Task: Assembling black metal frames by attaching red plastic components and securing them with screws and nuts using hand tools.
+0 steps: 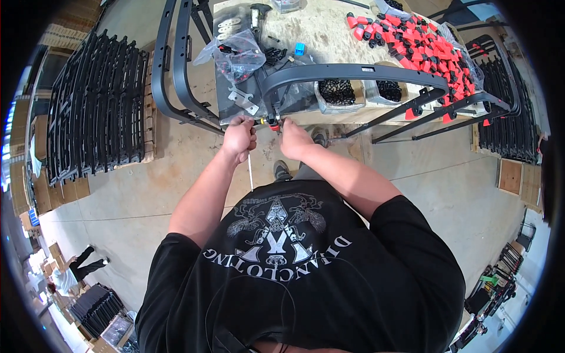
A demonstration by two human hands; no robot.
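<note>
My left hand [238, 139] is closed, with a thin pale rod [250, 172] sticking out below it toward my shirt. Just past its fingertips is a small yellow piece [258, 122]. My right hand [294, 140] is closed with its fingertips at a small red-and-black end piece [273, 124]. That piece sits at the near end of a bent black tube frame [329, 72], which lies over the bench edge. My fingers partly hide the spot where hands, piece and tube meet. A flat metal bracket plate [243, 101] lies beside my left hand.
The workbench [318, 26] carries a heap of red and black caps [424, 53], boxes of small black parts [336, 92], a plastic bag [241, 53] and a hammer-like tool [258, 16]. Black frames [100, 106] are stacked at left. A person [67, 275] is far lower left.
</note>
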